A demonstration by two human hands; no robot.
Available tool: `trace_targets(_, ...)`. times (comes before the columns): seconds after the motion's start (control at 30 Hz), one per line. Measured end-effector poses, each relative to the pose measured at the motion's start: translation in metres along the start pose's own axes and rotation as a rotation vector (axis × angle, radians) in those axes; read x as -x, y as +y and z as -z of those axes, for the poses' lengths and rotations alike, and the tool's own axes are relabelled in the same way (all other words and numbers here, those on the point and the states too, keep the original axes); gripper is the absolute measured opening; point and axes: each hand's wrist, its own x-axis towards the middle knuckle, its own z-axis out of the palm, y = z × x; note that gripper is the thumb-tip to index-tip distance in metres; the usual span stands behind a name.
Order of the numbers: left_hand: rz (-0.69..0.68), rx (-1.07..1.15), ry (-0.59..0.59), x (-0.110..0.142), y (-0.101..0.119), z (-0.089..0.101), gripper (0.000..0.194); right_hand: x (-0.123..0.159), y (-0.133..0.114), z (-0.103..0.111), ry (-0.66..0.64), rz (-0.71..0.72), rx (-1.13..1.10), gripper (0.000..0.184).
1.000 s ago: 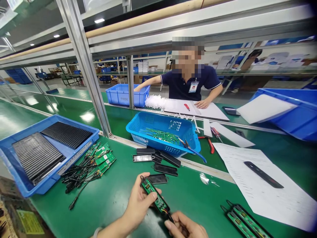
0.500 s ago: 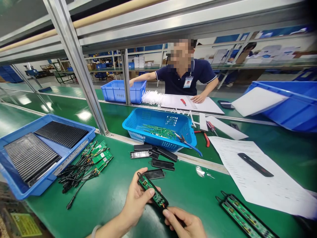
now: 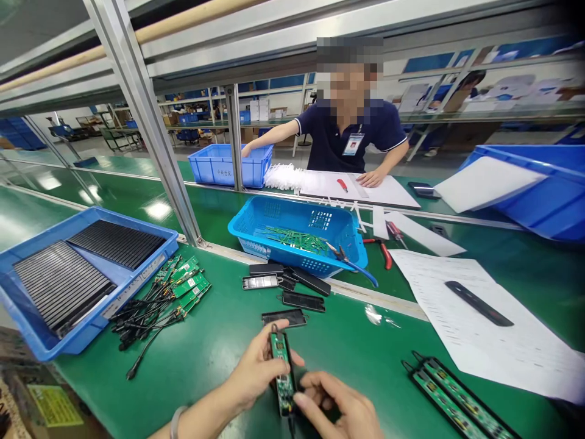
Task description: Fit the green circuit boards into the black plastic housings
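Note:
My left hand (image 3: 258,372) grips a narrow black plastic case (image 3: 273,353) with a green circuit board (image 3: 282,385) in it, the thumb lying across the board. A wire loop sticks out at the case's far end, and a black cable (image 3: 292,425) leaves the near end. Close against that near end, my right hand (image 3: 340,405) has curled fingers, its thumb tip at the case edge; what lies between the fingers is hidden. Just beyond my left hand is an empty black case half (image 3: 284,317). Two more cases with boards (image 3: 457,396) lie side by side at right.
At left, a blue tray (image 3: 171,247) holds black slatted parts, beside cabled circuit boards (image 3: 189,283). More black case pieces (image 3: 304,300) lie before a blue basket (image 3: 237,227) with cutters. Paper sheets (image 3: 439,274) lie at right. A co-worker (image 3: 351,134) sits opposite, behind a metal post (image 3: 150,122).
The case with its board has turned from slanting to nearly upright in the view. My right hand has shifted slightly at its near end, and the cable there now shows.

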Motion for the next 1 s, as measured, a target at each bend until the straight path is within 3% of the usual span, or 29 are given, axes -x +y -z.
trace_targets(0.07, 0.059, -0.041, -0.060, -0.002, -0.007, 0.000, 0.075, -0.001, 0.002, 0.003, 0.123, 0.199, 0.140, 0.013)
trace_targets(0.2, 0.111, -0.059, -0.153, -0.003, -0.019, -0.001, 0.077, -0.004, 0.005, 0.005, 0.186, 0.467, 0.404, 0.021)
trace_targets(0.33, 0.082, -0.070, -0.197, -0.003, -0.020, -0.002, 0.073, -0.005, 0.001, 0.006, 0.181, 0.536, 0.543, 0.023)
trace_targets(0.53, 0.110, -0.049, -0.188, -0.002, -0.018, -0.003, 0.072, -0.006, -0.003, 0.012, 0.184, 0.611, 0.523, 0.019)
trace_targets(0.73, 0.110, -0.049, -0.232, -0.003, -0.018, -0.006, 0.070, -0.004, 0.005, 0.002, 0.178, 0.496, 0.432, 0.016)
trace_targets(0.87, 0.075, -0.085, -0.328, -0.002, -0.014, -0.010, 0.059, -0.006, -0.003, 0.002, 0.077, 0.364, 0.497, 0.024)
trace_targets(1.0, 0.062, -0.116, -0.126, 0.000, -0.006, -0.008, 0.066, -0.028, -0.002, 0.036, -0.046, 0.201, 0.538, 0.028)
